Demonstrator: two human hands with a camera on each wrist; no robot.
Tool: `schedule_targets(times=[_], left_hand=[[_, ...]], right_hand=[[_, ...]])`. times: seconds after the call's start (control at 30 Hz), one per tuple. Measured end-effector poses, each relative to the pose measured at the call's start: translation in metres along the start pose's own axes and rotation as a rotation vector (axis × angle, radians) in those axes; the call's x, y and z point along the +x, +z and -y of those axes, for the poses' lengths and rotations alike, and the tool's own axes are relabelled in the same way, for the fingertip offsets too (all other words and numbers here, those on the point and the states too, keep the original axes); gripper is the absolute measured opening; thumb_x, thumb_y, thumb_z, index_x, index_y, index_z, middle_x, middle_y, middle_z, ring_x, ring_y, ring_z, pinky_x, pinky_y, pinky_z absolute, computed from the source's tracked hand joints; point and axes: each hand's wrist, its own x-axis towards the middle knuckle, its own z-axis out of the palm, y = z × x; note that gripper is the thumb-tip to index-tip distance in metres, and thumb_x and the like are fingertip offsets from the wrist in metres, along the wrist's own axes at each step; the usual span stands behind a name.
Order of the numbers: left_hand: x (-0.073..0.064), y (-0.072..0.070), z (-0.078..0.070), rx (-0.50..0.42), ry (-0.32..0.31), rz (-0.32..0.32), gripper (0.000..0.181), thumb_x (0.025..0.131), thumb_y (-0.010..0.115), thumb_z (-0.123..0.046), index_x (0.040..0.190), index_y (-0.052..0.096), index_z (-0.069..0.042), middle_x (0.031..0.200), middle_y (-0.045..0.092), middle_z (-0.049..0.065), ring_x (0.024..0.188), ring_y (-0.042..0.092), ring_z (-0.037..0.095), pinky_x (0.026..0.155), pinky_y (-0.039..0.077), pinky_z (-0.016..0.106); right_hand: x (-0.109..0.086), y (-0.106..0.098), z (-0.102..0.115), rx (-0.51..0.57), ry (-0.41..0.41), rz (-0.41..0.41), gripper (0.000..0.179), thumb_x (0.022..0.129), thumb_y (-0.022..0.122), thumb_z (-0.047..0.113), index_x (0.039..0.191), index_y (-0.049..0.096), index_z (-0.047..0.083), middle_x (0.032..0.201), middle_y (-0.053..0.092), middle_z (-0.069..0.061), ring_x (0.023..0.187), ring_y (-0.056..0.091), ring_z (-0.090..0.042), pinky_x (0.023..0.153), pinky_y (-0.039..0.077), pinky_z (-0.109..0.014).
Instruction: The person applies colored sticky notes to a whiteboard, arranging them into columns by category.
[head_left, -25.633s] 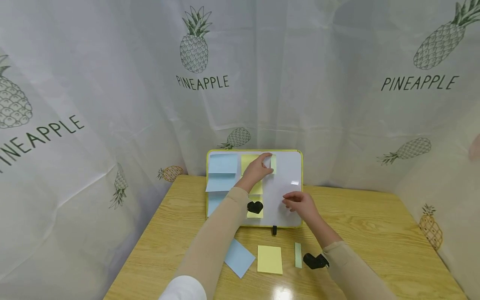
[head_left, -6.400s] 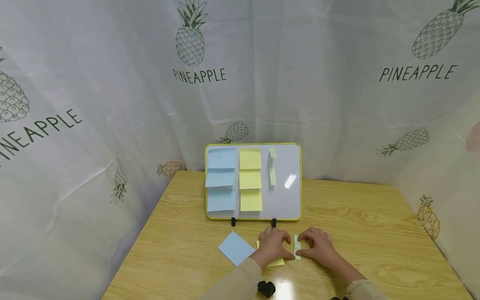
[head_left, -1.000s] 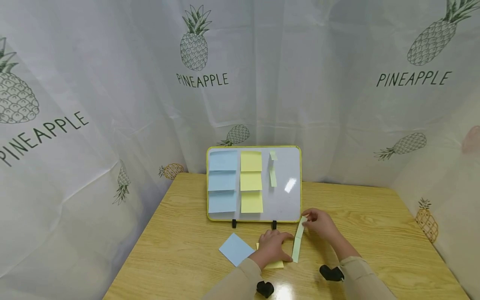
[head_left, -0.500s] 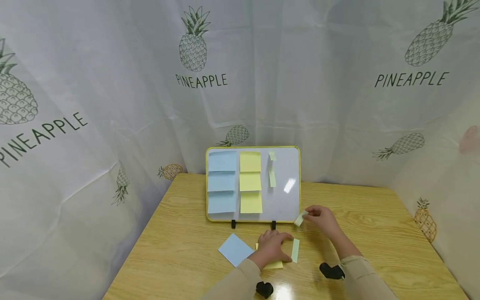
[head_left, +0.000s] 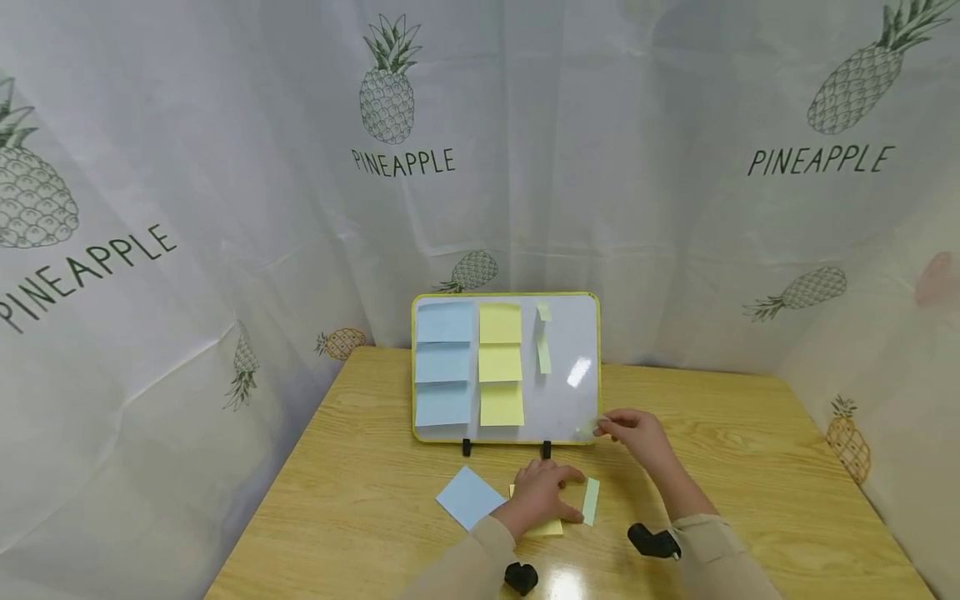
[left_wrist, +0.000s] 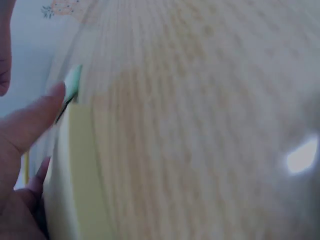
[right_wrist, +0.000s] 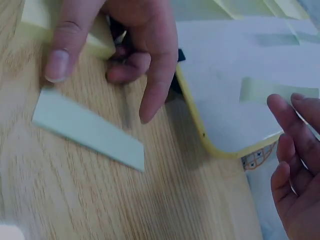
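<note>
My right hand [head_left: 641,437] pinches a narrow pale-green sticky note [right_wrist: 265,91] between thumb and forefinger, by the whiteboard's lower right corner. My left hand [head_left: 542,492] lies over the yellow sticky-note pad [head_left: 551,528], thumb and forefinger spread apart. Its thumb tip [right_wrist: 59,67] is right at the end of the narrow green pad [head_left: 591,502] on the table. Upright on the table, the yellow-framed whiteboard [head_left: 562,412] carries a column of blue notes [head_left: 442,404], one of yellow notes [head_left: 501,404] and two narrow green notes [head_left: 543,354].
A blue sticky-note pad [head_left: 467,493] lies turned at an angle left of the yellow pad. Black feet [head_left: 467,447] support the board on the wooden table [head_left: 360,500]. Behind it hangs a pineapple-print curtain [head_left: 637,208].
The green note has come off its pad in my right hand and moved up and left to the board's lower right corner. My left hand has stayed by the pads.
</note>
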Motion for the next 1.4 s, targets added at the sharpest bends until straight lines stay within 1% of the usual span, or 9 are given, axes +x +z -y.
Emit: schedule_targets(times=[0.1,0.2,0.37,0.47,0.6,0.73,0.93,1.13,1.4], left_hand=[[0.003,-0.005,0.006,-0.162,0.043,-0.014,0.041,0.077,0.082,-0.041,0.115,0.07,-0.032,0.085,0.054,-0.016,0.077,0.046,0.002,0.071,0.04,0.027],[0.005,-0.012,0.011,-0.336,0.073,-0.066,0.029,0.083,0.08,-0.031,0.109,0.073,-0.022,0.086,0.057,-0.014,0.077,0.051,0.001,0.07,0.045,0.025],[0.007,-0.037,0.014,-0.469,0.098,-0.189,0.023,0.09,0.073,-0.023,0.109,0.072,-0.011,0.085,0.057,-0.012,0.08,0.053,0.003,0.072,0.048,0.025],[0.009,-0.054,0.016,-0.49,0.098,-0.263,0.021,0.092,0.07,-0.021,0.109,0.071,-0.01,0.084,0.056,-0.011,0.08,0.054,0.005,0.074,0.049,0.026],[0.015,-0.072,0.021,-0.482,0.045,-0.365,0.016,0.093,0.07,-0.021,0.107,0.071,-0.014,0.084,0.055,-0.011,0.078,0.053,0.005,0.074,0.048,0.025],[0.019,-0.087,0.024,-0.53,-0.01,-0.413,0.017,0.093,0.07,-0.018,0.108,0.071,-0.011,0.085,0.057,-0.007,0.077,0.054,0.008,0.072,0.049,0.026],[0.03,-0.099,0.03,-0.547,-0.067,-0.406,0.021,0.092,0.07,-0.015,0.111,0.07,-0.007,0.083,0.059,-0.003,0.075,0.055,0.011,0.066,0.049,0.027],[0.04,-0.099,0.038,-0.527,-0.122,-0.374,0.023,0.092,0.07,-0.017,0.113,0.069,-0.009,0.083,0.059,-0.003,0.076,0.056,0.012,0.065,0.047,0.027],[0.049,-0.097,0.042,-0.55,-0.164,-0.368,0.026,0.092,0.07,-0.017,0.116,0.068,-0.008,0.083,0.06,-0.001,0.073,0.055,0.012,0.063,0.046,0.027]], right_hand=[[0.001,0.005,0.002,0.032,-0.007,-0.007,0.033,0.093,0.069,0.022,0.112,0.069,-0.005,0.093,0.074,-0.008,0.088,0.063,-0.032,0.075,0.05,-0.04],[0.002,0.012,0.004,0.089,0.002,-0.008,0.031,0.093,0.069,0.02,0.11,0.07,-0.006,0.095,0.074,-0.006,0.09,0.063,-0.032,0.079,0.051,-0.04],[0.004,0.024,0.004,0.179,0.036,-0.011,0.032,0.091,0.071,0.02,0.111,0.071,-0.004,0.1,0.073,-0.005,0.093,0.063,-0.025,0.088,0.049,-0.042],[0.005,0.031,0.004,0.199,0.051,-0.02,0.03,0.091,0.071,0.018,0.112,0.071,-0.003,0.102,0.073,-0.007,0.093,0.064,-0.021,0.091,0.046,-0.045],[0.007,0.041,0.006,0.215,0.064,-0.022,0.028,0.091,0.07,0.012,0.114,0.071,-0.003,0.106,0.071,-0.011,0.098,0.065,-0.021,0.095,0.045,-0.046],[0.009,0.051,0.006,0.221,0.068,-0.015,0.034,0.087,0.075,0.016,0.116,0.071,0.0,0.115,0.068,-0.011,0.106,0.061,-0.023,0.096,0.044,-0.043],[0.012,0.062,0.006,0.282,0.073,-0.027,0.039,0.085,0.078,0.022,0.117,0.071,0.001,0.117,0.067,-0.008,0.105,0.061,-0.018,0.093,0.045,-0.035],[0.017,0.076,0.007,0.385,0.068,-0.093,0.033,0.086,0.076,0.013,0.113,0.07,-0.005,0.108,0.069,-0.006,0.087,0.067,-0.013,0.083,0.051,-0.026],[0.024,0.091,0.006,0.463,0.071,-0.184,0.028,0.085,0.075,0.004,0.11,0.069,-0.008,0.099,0.071,-0.005,0.081,0.067,-0.01,0.078,0.053,-0.024]])
